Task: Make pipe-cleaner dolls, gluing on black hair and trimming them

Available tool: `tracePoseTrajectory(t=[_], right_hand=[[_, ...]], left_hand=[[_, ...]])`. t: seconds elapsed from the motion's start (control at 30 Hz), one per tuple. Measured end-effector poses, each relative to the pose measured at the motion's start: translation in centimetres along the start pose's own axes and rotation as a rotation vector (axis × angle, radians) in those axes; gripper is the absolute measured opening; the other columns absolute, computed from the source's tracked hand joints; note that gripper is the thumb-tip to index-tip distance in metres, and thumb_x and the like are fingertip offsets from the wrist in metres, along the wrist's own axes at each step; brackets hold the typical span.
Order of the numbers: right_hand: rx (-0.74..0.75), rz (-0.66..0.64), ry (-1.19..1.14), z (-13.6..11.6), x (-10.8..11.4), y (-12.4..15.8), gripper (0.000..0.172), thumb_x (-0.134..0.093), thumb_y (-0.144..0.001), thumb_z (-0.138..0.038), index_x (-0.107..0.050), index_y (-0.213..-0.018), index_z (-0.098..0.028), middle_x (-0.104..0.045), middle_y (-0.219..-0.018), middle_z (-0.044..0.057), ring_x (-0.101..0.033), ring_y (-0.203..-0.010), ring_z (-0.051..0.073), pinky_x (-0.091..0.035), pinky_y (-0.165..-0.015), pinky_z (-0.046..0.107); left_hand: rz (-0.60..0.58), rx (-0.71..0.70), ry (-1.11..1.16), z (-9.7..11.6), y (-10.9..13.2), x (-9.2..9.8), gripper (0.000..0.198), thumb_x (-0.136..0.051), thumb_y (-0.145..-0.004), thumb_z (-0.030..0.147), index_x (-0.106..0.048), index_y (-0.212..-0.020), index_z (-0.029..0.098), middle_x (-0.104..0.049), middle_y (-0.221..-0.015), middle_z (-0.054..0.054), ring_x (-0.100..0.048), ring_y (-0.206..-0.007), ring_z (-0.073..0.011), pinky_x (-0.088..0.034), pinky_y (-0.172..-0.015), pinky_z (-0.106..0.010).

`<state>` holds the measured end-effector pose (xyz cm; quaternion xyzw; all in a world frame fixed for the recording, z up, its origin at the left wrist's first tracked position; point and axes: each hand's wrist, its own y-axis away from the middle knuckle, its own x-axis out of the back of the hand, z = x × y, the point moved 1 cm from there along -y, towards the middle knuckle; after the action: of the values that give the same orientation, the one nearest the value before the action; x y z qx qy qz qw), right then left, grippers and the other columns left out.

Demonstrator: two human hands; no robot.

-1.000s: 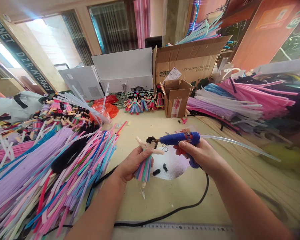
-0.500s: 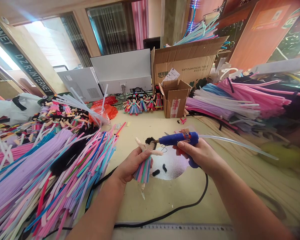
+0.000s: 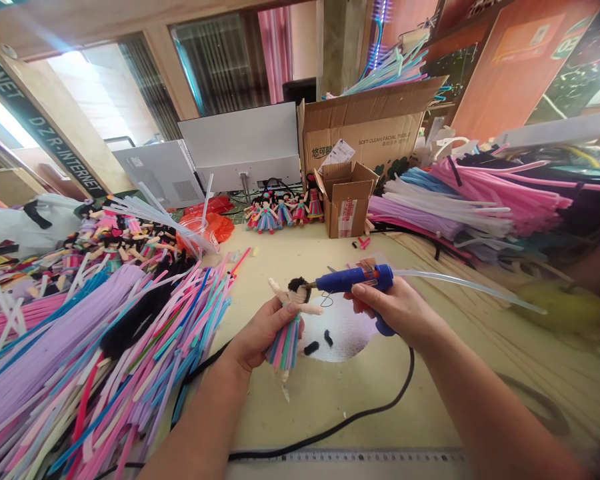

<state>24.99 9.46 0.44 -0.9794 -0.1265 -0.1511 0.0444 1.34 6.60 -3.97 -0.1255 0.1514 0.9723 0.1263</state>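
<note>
My left hand (image 3: 263, 331) is closed around the body of a small pipe-cleaner doll (image 3: 284, 343), which has a striped skirt, cream arms and black hair. In my right hand (image 3: 393, 303) is a blue hot glue gun (image 3: 353, 279), held by its grip. Its nozzle points left and meets, or nearly meets, the doll's head. A clear glue stick (image 3: 445, 275) sticks out of the gun's back end. Below the gun lies a shiny round mat (image 3: 353, 337) with two short black pipe-cleaner pieces (image 3: 311, 348) on and beside it.
Loose pipe cleaners (image 3: 145, 347) cover the table's left side; more bundles (image 3: 445, 200) lie at right. Finished dolls (image 3: 267, 217) stand by a small cardboard box (image 3: 347, 207) at the back. A black cord (image 3: 330, 433) and a ruler (image 3: 370, 456) cross the front.
Both hands have stayed almost in place, with the doll and glue gun shifted very slightly left in view. The nozzle remains at the doll's head.
</note>
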Motion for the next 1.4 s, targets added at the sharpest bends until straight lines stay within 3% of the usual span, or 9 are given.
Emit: tracePoseTrajectory(t=[0.23, 1.4], right_hand=[[0.024, 0.002, -0.003, -0.21, 0.06, 0.06, 0.037, -0.061, -0.08, -0.053, -0.066, -0.068, -0.019, -0.061, -0.055, 0.001, -0.049, -0.052, 0.013, -0.038, -0.049, 0.027], [0.016, 0.023, -0.031, 0.42, 0.22, -0.09, 0.036, -0.063, -0.081, -0.054, -0.066, -0.069, -0.02, -0.058, -0.054, -0.001, -0.051, -0.053, 0.014, -0.039, -0.052, 0.027]], left_hand=[[-0.025, -0.018, -0.016, -0.04, -0.06, 0.0, 0.045, -0.07, -0.077, 0.052, -0.053, -0.097, 0.015, -0.061, -0.066, 0.0, -0.056, -0.056, -0.0098, -0.042, -0.051, -0.019], [-0.033, -0.02, -0.009, -0.27, -0.18, 0.25, 0.044, -0.07, -0.077, 0.052, -0.054, -0.095, 0.015, -0.061, -0.067, -0.001, -0.055, -0.055, -0.0098, -0.042, -0.052, -0.021]])
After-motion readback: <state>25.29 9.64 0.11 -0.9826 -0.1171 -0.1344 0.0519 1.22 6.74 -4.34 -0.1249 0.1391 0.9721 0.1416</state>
